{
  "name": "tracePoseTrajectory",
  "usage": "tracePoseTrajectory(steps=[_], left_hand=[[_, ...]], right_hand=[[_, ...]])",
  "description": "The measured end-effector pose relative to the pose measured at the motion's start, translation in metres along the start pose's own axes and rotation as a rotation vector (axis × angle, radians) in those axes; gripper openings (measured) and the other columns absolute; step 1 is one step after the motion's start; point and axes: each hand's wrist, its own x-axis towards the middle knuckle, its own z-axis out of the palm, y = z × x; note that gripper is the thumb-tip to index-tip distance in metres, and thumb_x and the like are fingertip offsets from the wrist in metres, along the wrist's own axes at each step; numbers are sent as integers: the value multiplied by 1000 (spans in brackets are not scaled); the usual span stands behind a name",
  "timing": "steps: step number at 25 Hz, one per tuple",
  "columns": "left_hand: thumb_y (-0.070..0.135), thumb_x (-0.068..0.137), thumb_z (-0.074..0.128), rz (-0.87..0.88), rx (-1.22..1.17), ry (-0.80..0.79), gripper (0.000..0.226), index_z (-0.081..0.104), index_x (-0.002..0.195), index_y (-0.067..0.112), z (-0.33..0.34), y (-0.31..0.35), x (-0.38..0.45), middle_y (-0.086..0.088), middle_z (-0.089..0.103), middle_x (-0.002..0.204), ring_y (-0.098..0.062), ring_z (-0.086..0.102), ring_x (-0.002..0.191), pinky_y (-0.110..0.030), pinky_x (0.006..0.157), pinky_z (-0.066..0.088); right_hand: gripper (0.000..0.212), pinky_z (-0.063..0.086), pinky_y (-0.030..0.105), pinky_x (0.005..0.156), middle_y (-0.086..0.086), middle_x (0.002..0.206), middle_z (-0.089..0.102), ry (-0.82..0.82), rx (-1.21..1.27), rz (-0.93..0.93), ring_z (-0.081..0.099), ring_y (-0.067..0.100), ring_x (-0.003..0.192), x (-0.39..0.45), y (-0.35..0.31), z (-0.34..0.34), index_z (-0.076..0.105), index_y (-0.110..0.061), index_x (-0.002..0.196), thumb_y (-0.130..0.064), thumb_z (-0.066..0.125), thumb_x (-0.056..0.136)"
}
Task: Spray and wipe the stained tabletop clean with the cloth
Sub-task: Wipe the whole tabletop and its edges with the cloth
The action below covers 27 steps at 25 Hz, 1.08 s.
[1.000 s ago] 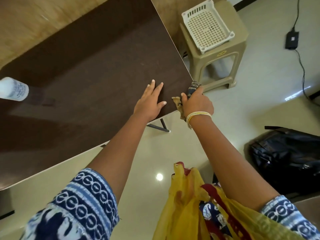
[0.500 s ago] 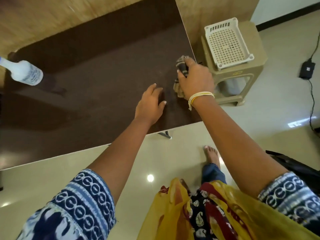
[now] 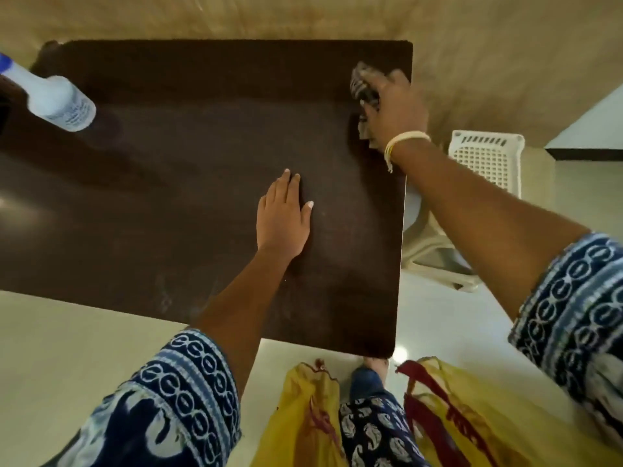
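Wipe in progress. Landmark for all positions: the tabletop (image 3: 202, 183), dark brown, rectangular, its long axis running left-right across my view.

My right hand (image 3: 396, 107) is at the far right corner of the tabletop, fingers curled over the bunched cloth (image 3: 362, 85) and pressing it down on the surface. The cloth is crumpled, so I cannot give it a clear long axis; it pokes out ahead of my fingers toward the far edge.

My left hand (image 3: 283, 217) lies flat on the tabletop, right of its centre, fingers straight and close together, pointing toward the far edge. It holds nothing and seems to be bracing me.

The spray bottle (image 3: 55, 99) stands at the far left of the tabletop, well apart from both hands, its nozzle end leaning off toward the far left.

Judgement on technique: keep firm, even downward pressure, run strokes parallel to the right edge, overlap each pass, and work the corner fully. Faint smears show near the near edge; those likely need a later pass.
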Motion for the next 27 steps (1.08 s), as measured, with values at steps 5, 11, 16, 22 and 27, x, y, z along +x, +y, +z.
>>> tracePoseTrajectory(steps=[5,11,16,22,27], left_hand=[[37,103,29,-43,39,63,52,29,151,17,13,0,-4,-3,27,159,-21,29,145,-40,116,27],[37,103,29,-54,14,71,51,31,151,18,14,-2,-2,0,26,159,-19,28,145,-39,115,25],[36,103,32,-19,-32,54,51,34,149,16,10,-2,-6,-3,30,158,-21,29,144,-38,116,26],[27,100,44,160,-103,128,40,54,135,11,-10,-64,-66,-8,51,144,-23,45,134,-37,114,33],[32,103,35,186,14,17,45,45,143,13,-24,-140,-135,-7,40,153,-24,36,142,-42,117,29]], right_hand=[[57,40,52,104,14,147,39,-231,-213,-116,40,41,129,79,14,29,39,-27,145,-41,54,92],[53,32,48,109,14,153,36,-173,-189,-330,36,38,137,58,28,69,45,-26,143,-43,38,94],[51,36,46,103,13,145,47,-181,-180,-433,45,36,130,-2,10,72,51,-28,138,-44,39,91],[46,34,46,105,6,148,45,-193,-154,-428,42,31,134,-110,-32,74,51,-33,138,-44,41,94],[44,33,47,106,1,149,44,-141,-185,-258,39,28,137,-206,-73,78,51,-37,137,-44,42,94]])
